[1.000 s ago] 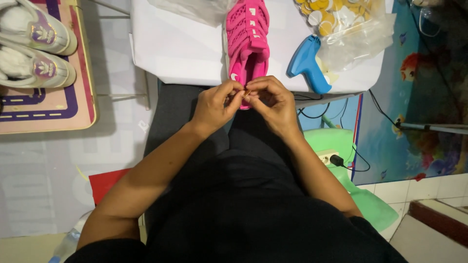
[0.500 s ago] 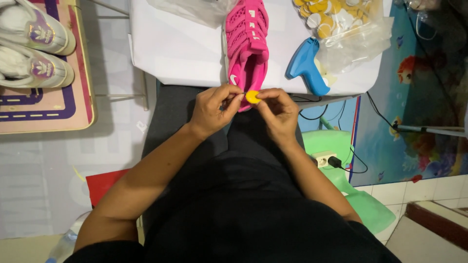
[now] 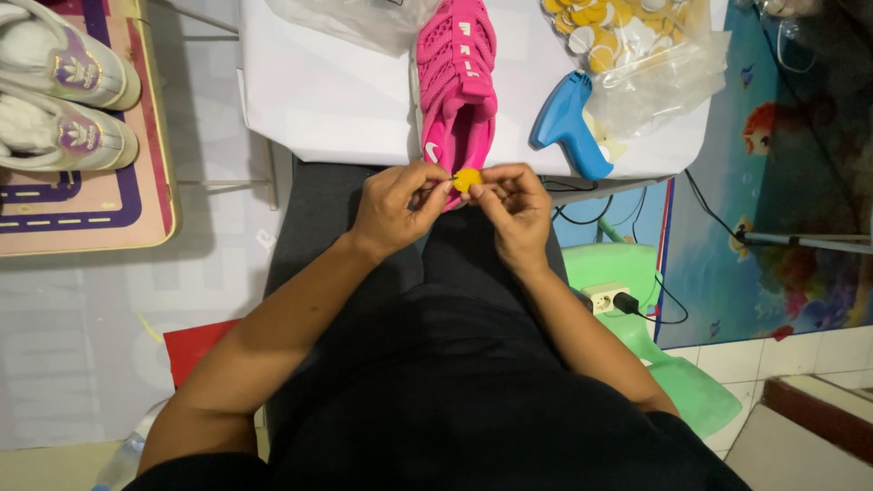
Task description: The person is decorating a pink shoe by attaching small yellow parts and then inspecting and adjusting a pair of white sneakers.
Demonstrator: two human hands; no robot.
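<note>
Both hands, left hand (image 3: 393, 207) and right hand (image 3: 514, 207), are pinching a small yellow disc (image 3: 466, 179) by its edges; it looks light, thin and bendable.

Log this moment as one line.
left hand: pinching yellow disc | right hand: pinching same disc | pink shoe: on white table | blue glue gun: idle

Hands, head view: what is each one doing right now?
Left hand: fingertips pinched on the small yellow disc.
Right hand: fingertips pinched on the same disc, just in front of the pink shoe.
</note>
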